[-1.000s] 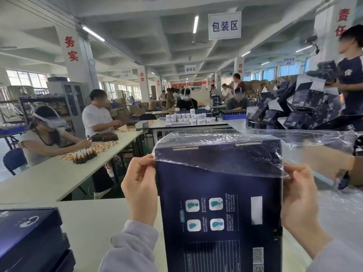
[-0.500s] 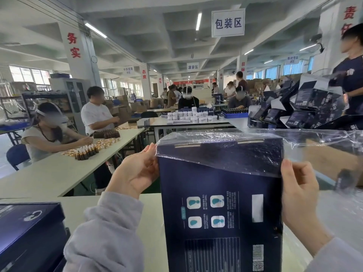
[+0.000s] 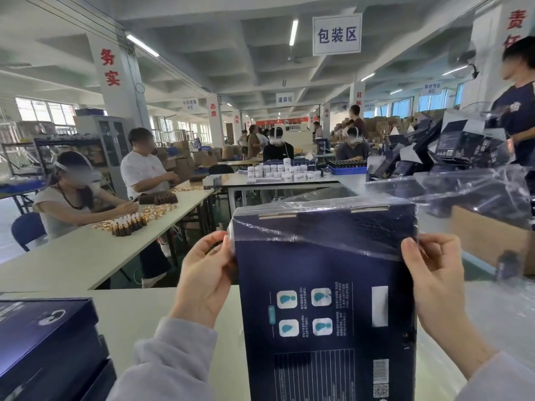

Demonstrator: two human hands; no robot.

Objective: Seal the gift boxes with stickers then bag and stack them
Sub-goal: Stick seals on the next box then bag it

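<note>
Head view shows me the gift box (image 3: 327,299) upright over the table (image 3: 144,311), clear bag (image 3: 318,224) capping its top. My left hand (image 3: 202,279) and right hand (image 3: 434,285) each pinch the bag's edge at a side. Stiff, light card, I judge; slippery film. Stacked boxes (image 3: 43,337) crowd the left.

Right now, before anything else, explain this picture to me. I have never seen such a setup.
There is no machine here. A person wears a camera on the head, so you look forward and down at their own two hands. The left hand and right hand each pinch an edge of a clear bag drawn over the top of a dark blue box, held upright over a pale table. Stacked boxes lie at lower left. Workers sit at tables behind.
</note>
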